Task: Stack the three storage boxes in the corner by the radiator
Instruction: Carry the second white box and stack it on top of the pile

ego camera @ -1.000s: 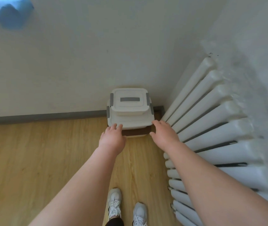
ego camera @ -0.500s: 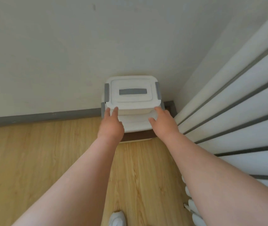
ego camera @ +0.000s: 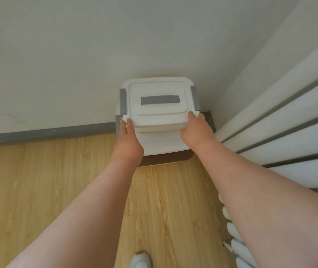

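Observation:
Three storage boxes stand stacked in the corner. The top box (ego camera: pixel 159 114) is small and white, with grey side latches and a grey handle in its lid. Under it sits a wider white box (ego camera: pixel 162 141), and below that a box with a brown band (ego camera: pixel 167 159) on the wooden floor. My left hand (ego camera: pixel 128 146) grips the top box's front left corner. Gripping its front right corner is my right hand (ego camera: pixel 197 132). The backs of the lower boxes are hidden.
A white column radiator (ego camera: pixel 289 120) runs along the right wall, close to my right forearm. A grey baseboard (ego camera: pixel 48 133) lines the back wall. Wooden floor (ego camera: pixel 38 190) spreads to the left. My white shoe (ego camera: pixel 139 261) shows at the bottom edge.
Both hands have moved up from the middle box's front edge to the front corners of the top box. My head has come closer and lower toward the stack.

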Action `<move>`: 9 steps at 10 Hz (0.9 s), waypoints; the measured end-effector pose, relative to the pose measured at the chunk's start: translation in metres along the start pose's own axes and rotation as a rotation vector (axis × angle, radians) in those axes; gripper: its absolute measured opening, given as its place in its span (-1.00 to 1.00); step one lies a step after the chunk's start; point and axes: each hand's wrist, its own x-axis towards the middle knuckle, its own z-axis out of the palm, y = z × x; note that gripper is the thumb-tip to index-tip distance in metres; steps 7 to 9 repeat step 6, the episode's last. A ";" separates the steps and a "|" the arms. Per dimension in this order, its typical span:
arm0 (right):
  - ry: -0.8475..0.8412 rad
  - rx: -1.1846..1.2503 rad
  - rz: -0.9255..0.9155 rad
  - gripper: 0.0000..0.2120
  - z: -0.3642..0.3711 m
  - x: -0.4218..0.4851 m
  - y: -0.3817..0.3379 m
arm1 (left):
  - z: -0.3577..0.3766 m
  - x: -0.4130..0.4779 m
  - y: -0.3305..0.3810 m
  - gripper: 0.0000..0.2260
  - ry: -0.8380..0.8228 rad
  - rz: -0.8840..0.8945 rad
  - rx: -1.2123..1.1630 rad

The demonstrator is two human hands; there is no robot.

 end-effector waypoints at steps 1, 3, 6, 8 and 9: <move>-0.044 -0.062 -0.021 -0.33 -0.006 0.005 -0.002 | 0.001 0.001 0.001 -0.20 0.020 0.020 0.022; -0.075 -0.115 -0.038 -0.30 -0.013 0.012 -0.001 | -0.001 0.005 0.005 -0.20 0.007 0.005 0.057; -0.117 -0.149 -0.056 -0.22 -0.018 0.006 -0.003 | -0.012 0.008 0.008 -0.22 -0.017 0.016 0.080; -0.117 -0.149 -0.056 -0.22 -0.018 0.006 -0.003 | -0.012 0.008 0.008 -0.22 -0.017 0.016 0.080; -0.117 -0.149 -0.056 -0.22 -0.018 0.006 -0.003 | -0.012 0.008 0.008 -0.22 -0.017 0.016 0.080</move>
